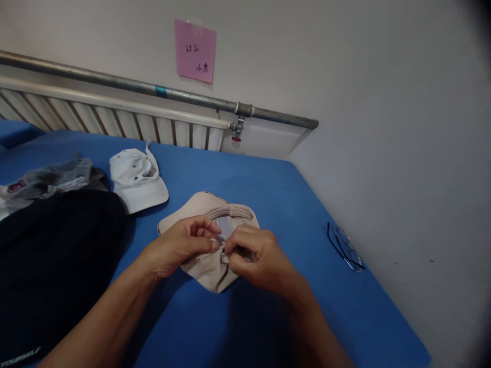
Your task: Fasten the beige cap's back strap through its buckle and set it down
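Observation:
A beige baseball cap (194, 205) lies on the blue-covered surface in front of me, its inside showing and its brim toward the upper left. My left hand (187, 237) is over the cap's left side, fingers curled and thumb tip at the edge of the back strap. My right hand (255, 253) pinches the strap beside a small metal buckle (223, 254). Between the two hands the strap end is mostly covered by fingertips. A pale label shows inside the cap.
A white baseball cap (138, 179) sits at the upper left. Beside it are a clear plastic bag (65, 176) and black fabric (57, 255). Eyeglasses (347, 249) rest near the right edge of the blue surface (245, 176). A radiator (146, 127) and pipe (126, 84) run along the wall.

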The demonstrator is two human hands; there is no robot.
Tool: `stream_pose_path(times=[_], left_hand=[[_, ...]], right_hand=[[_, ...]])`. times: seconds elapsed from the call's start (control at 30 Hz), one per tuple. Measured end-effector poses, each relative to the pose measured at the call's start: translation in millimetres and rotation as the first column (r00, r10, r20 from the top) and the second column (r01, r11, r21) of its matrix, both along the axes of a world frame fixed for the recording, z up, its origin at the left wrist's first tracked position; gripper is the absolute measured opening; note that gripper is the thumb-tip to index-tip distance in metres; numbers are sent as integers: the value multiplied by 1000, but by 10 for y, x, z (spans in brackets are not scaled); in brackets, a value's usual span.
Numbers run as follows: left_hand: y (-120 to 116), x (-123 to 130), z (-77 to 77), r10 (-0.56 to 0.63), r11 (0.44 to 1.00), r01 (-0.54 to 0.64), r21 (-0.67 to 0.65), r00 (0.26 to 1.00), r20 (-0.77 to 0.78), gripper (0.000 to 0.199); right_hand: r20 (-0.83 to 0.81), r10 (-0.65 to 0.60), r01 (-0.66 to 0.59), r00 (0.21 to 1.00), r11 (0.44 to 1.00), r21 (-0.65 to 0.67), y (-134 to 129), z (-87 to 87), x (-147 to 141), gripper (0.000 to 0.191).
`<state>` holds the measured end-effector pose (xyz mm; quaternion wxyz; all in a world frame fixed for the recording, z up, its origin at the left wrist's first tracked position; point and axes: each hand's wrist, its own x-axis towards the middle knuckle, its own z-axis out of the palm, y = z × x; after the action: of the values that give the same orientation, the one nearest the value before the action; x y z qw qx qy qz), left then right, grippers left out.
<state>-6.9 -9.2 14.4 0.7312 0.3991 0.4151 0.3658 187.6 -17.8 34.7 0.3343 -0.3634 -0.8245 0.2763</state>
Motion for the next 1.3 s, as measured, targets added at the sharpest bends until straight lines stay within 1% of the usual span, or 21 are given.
stream_pose_path(times=[0.2, 0.27, 0.4, 0.47, 0.53, 0.7, 0.8, 0.97, 1.13, 1.2, 1.27, 1.3], left_hand=[[-41, 61, 90, 29, 1000, -28, 12, 997, -72, 31], [-40, 69, 92, 34, 999, -33, 13, 997, -70, 31], [-31, 71, 84, 60, 998, -59, 15, 995, -75, 31], [-28, 74, 89, 71, 997, -69, 20, 993, -91, 31], [-29, 79, 101, 79, 997, -77, 27, 992, -102, 31], [-46, 80, 144, 91, 995, -87, 45, 989, -112, 31], [-47, 69, 157, 75, 996, -69, 52, 989, -126, 29], [-41, 53, 143, 12, 997, -3, 73, 991, -134, 25], [-46, 66, 136, -1, 997, 12, 77, 990, -143, 24], [-41, 67, 129, -9, 997, 19, 69, 990, -143, 25], [-29, 56, 115, 5, 999, 2, 52, 991, -136, 26], [-21, 47, 106, 18, 999, -13, 42, 991, -131, 26]], right_hand=[[47, -49, 49, 998, 999, -10, -24, -8, -13, 16], [62, -72, 71, 995, 997, 21, -40, -6, -29, 15], [76, -139, 128, 987, 982, 135, -79, 3, -77, 14], [69, -159, 147, 985, 977, 154, -91, 4, -96, 14], [48, -162, 155, 986, 982, 112, -90, -1, -105, 14], [-50, -168, 164, 984, 984, -76, -50, -33, -99, 13], [-52, -148, 139, 988, 980, -140, -34, -33, -88, 12], [-36, -111, 101, 993, 971, -215, -31, 8, -57, 14], [-23, -101, 86, 995, 933, -349, -29, 2, -45, 13], [-67, -153, 114, 986, 908, -402, -25, -17, -49, 10], [-133, -221, 141, 966, 885, -444, -16, -33, -46, 7], [-157, -232, 137, 960, 878, -458, -10, -38, -39, 6]])
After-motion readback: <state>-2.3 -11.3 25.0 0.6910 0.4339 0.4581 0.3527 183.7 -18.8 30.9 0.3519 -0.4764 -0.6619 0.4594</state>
